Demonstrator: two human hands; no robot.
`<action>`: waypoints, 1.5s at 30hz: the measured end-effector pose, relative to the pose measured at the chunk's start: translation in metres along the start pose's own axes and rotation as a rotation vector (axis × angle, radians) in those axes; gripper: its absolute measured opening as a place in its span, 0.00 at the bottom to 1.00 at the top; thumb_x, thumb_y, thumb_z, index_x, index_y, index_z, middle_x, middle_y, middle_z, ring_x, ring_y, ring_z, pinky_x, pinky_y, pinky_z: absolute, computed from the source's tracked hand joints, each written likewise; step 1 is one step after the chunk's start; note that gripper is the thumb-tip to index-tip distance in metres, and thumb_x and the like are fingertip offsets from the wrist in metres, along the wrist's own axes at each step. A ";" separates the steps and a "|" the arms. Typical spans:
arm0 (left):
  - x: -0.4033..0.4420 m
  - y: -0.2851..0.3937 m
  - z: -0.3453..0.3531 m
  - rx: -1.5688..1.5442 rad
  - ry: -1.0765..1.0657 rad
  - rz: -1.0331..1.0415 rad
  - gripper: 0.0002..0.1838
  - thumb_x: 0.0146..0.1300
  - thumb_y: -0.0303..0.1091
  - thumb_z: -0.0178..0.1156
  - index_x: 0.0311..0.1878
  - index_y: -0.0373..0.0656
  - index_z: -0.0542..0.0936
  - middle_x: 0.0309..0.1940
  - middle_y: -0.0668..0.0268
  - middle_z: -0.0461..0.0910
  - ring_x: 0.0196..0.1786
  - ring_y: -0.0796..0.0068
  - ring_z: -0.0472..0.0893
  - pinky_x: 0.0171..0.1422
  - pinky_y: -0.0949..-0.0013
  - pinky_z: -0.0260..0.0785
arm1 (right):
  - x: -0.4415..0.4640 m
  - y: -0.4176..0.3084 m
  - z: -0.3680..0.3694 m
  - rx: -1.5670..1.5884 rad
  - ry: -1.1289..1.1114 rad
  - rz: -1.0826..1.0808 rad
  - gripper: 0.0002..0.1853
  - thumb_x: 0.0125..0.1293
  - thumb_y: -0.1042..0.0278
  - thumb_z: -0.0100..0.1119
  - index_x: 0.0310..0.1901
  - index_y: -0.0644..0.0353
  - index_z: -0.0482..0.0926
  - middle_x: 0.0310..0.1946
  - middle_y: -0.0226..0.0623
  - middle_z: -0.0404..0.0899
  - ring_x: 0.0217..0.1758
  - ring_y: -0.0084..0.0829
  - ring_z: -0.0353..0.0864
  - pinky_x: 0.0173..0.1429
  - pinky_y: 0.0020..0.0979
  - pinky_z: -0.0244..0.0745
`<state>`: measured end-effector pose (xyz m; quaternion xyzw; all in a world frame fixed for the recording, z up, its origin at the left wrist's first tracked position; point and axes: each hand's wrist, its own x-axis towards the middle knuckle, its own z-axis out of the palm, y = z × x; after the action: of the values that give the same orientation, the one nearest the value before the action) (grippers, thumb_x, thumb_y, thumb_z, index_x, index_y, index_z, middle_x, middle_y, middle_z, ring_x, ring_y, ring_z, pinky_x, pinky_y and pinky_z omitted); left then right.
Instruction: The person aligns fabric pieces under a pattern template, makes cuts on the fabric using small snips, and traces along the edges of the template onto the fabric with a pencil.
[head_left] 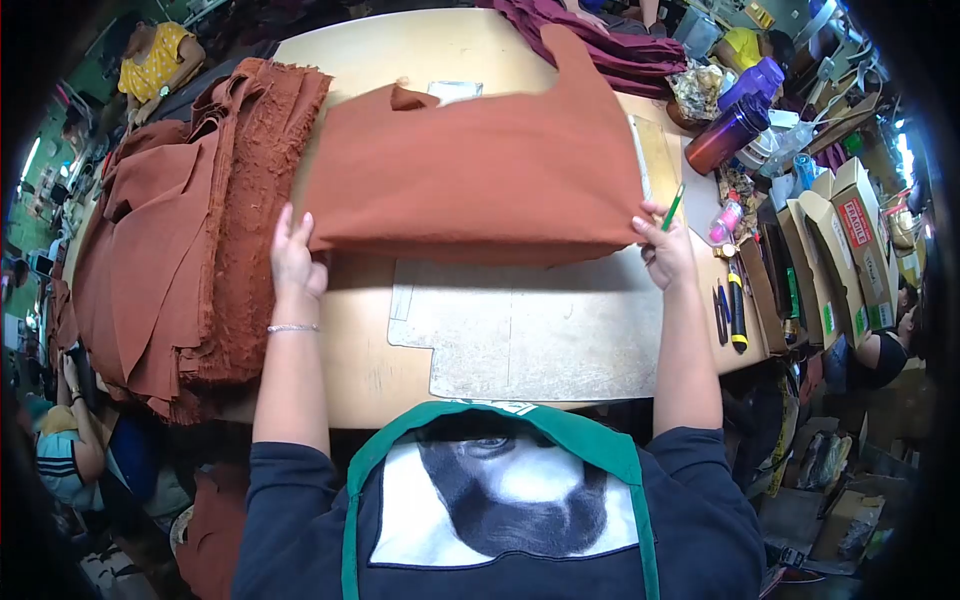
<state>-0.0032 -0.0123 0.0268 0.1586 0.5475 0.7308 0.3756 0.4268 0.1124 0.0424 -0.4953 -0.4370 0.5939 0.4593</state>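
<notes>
A rust-brown cut fabric panel (480,170) spans the space between my two hands, its near edge raised over the table. My left hand (297,258) pinches its near left corner, beside the thick stack of same-coloured fabric. At the near right corner, my right hand (670,255) grips the cloth with closed fingers. A green pencil (673,207) also sticks up from that hand. Under the panel lies a flat pale pattern board (530,330) with a notched left side, partly covered by the cloth.
The tall fabric stack (150,260) fills the table's left side. Maroon cloth (600,50) lies at the far edge. To the right are a dark tumbler (727,133), a pink bottle (725,222), a yellow-black cutter (737,305) and cardboard boxes (850,245). Other people sit around.
</notes>
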 end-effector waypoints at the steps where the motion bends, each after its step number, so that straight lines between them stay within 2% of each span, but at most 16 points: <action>1: -0.008 -0.010 -0.006 -0.166 -0.089 -0.142 0.28 0.61 0.36 0.53 0.63 0.42 0.57 0.58 0.61 0.64 0.59 0.65 0.64 0.58 0.54 0.58 | -0.003 0.014 0.000 0.088 0.034 0.026 0.23 0.49 0.75 0.64 0.48 0.59 0.66 0.32 0.30 0.74 0.24 0.17 0.71 0.20 0.15 0.59; 3: -0.023 -0.018 -0.011 -0.367 -0.281 -0.403 0.35 0.58 0.45 0.56 0.65 0.50 0.52 0.62 0.64 0.58 0.61 0.66 0.60 0.55 0.56 0.58 | -0.013 0.031 0.001 0.115 0.054 0.052 0.25 0.49 0.75 0.64 0.49 0.59 0.65 0.34 0.32 0.75 0.27 0.18 0.73 0.23 0.15 0.61; 6: -0.045 -0.013 0.016 0.105 -0.071 -0.260 0.42 0.57 0.44 0.57 0.68 0.54 0.41 0.61 0.64 0.57 0.60 0.65 0.61 0.54 0.54 0.59 | -0.028 0.040 0.016 -0.047 -0.029 0.001 0.29 0.49 0.76 0.64 0.53 0.61 0.61 0.39 0.37 0.74 0.36 0.22 0.75 0.33 0.19 0.69; 10: -0.028 -0.033 0.018 0.351 -0.203 0.043 0.50 0.51 0.24 0.60 0.68 0.49 0.35 0.62 0.53 0.54 0.61 0.62 0.61 0.62 0.60 0.56 | -0.030 0.046 0.046 -0.172 -0.111 -0.156 0.34 0.49 0.79 0.63 0.57 0.65 0.55 0.47 0.45 0.71 0.48 0.31 0.73 0.51 0.29 0.70; 11: -0.028 -0.034 0.020 0.357 -0.183 0.065 0.50 0.50 0.18 0.58 0.68 0.51 0.35 0.57 0.54 0.58 0.53 0.64 0.69 0.57 0.65 0.65 | -0.030 0.044 0.051 -0.138 -0.085 -0.166 0.34 0.49 0.80 0.62 0.57 0.65 0.55 0.47 0.45 0.71 0.48 0.31 0.73 0.51 0.28 0.70; 14: -0.040 -0.010 0.018 0.339 -0.316 0.180 0.48 0.49 0.17 0.57 0.68 0.49 0.38 0.59 0.53 0.59 0.55 0.64 0.68 0.58 0.66 0.64 | -0.043 0.024 0.051 0.035 -0.080 -0.068 0.32 0.50 0.82 0.60 0.57 0.67 0.56 0.48 0.44 0.70 0.49 0.33 0.73 0.53 0.30 0.69; 18: -0.074 0.015 -0.007 0.370 -0.505 0.017 0.45 0.46 0.15 0.55 0.67 0.45 0.46 0.60 0.53 0.58 0.57 0.66 0.67 0.58 0.68 0.63 | -0.095 0.006 0.032 -0.047 -0.193 -0.079 0.33 0.49 0.83 0.59 0.57 0.68 0.56 0.48 0.42 0.69 0.49 0.33 0.73 0.53 0.31 0.70; 20: -0.087 -0.015 -0.037 0.409 -0.436 -0.009 0.41 0.47 0.19 0.57 0.66 0.44 0.54 0.46 0.57 0.71 0.34 0.75 0.76 0.33 0.79 0.70 | -0.115 0.033 0.013 -0.154 -0.176 -0.142 0.33 0.48 0.79 0.61 0.57 0.66 0.58 0.44 0.43 0.72 0.44 0.30 0.76 0.48 0.30 0.72; 22: -0.100 0.001 -0.047 0.976 -0.461 -0.104 0.38 0.48 0.22 0.59 0.64 0.44 0.57 0.38 0.60 0.75 0.30 0.78 0.74 0.30 0.79 0.68 | -0.129 0.048 -0.013 -0.670 -0.118 0.096 0.32 0.49 0.72 0.64 0.56 0.64 0.60 0.37 0.44 0.75 0.36 0.28 0.78 0.42 0.30 0.73; 25: -0.097 0.010 -0.055 1.148 -0.344 0.160 0.34 0.47 0.26 0.62 0.60 0.36 0.62 0.47 0.51 0.73 0.41 0.67 0.76 0.45 0.67 0.69 | -0.136 0.035 -0.016 -0.912 0.087 -0.079 0.33 0.49 0.65 0.65 0.56 0.61 0.61 0.30 0.48 0.77 0.29 0.30 0.79 0.36 0.32 0.72; 26: -0.095 0.018 -0.053 1.250 -0.305 0.233 0.33 0.48 0.28 0.62 0.59 0.36 0.63 0.45 0.50 0.73 0.40 0.64 0.76 0.45 0.66 0.69 | -0.134 0.025 -0.015 -1.084 0.121 -0.237 0.27 0.52 0.64 0.62 0.53 0.61 0.64 0.32 0.51 0.77 0.29 0.38 0.79 0.35 0.34 0.72; 28: -0.081 0.038 -0.037 1.442 -0.219 0.400 0.30 0.50 0.32 0.62 0.57 0.36 0.65 0.41 0.48 0.74 0.39 0.59 0.76 0.45 0.64 0.69 | -0.124 0.002 -0.003 -1.168 0.175 -0.067 0.18 0.54 0.68 0.58 0.46 0.61 0.70 0.33 0.49 0.77 0.31 0.44 0.77 0.37 0.35 0.72; 33: 0.009 0.005 0.008 1.365 -0.294 0.652 0.23 0.57 0.44 0.55 0.50 0.37 0.72 0.41 0.49 0.74 0.44 0.54 0.75 0.51 0.60 0.66 | -0.088 0.016 0.066 -1.348 -0.098 -0.649 0.15 0.46 0.81 0.52 0.37 0.56 0.78 0.34 0.39 0.75 0.41 0.40 0.74 0.43 0.36 0.71; 36: 0.074 -0.029 0.031 1.534 -0.108 0.523 0.24 0.55 0.48 0.57 0.50 0.41 0.72 0.51 0.53 0.69 0.56 0.56 0.67 0.58 0.55 0.59 | -0.079 0.062 0.104 -1.460 -0.198 -0.681 0.22 0.47 0.78 0.49 0.47 0.50 0.75 0.54 0.42 0.66 0.61 0.42 0.62 0.61 0.48 0.56; 39: 0.094 -0.029 0.070 1.591 0.048 0.330 0.28 0.52 0.51 0.58 0.52 0.44 0.71 0.56 0.58 0.64 0.62 0.59 0.61 0.60 0.52 0.56 | -0.078 0.070 0.109 -1.358 -0.183 -0.680 0.24 0.48 0.76 0.51 0.50 0.51 0.72 0.57 0.43 0.62 0.64 0.42 0.56 0.62 0.51 0.54; 45: 0.142 -0.022 0.124 1.538 -0.046 0.219 0.37 0.46 0.45 0.65 0.60 0.51 0.62 0.59 0.60 0.60 0.62 0.59 0.61 0.60 0.55 0.59 | -0.079 0.070 0.108 -1.352 -0.196 -0.665 0.24 0.46 0.77 0.52 0.49 0.53 0.73 0.56 0.42 0.63 0.63 0.42 0.57 0.62 0.50 0.54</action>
<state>-0.0101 0.1775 0.0249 0.4430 0.8739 0.1749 0.0971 0.3188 0.0141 0.0031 -0.4562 -0.8708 0.0686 0.1698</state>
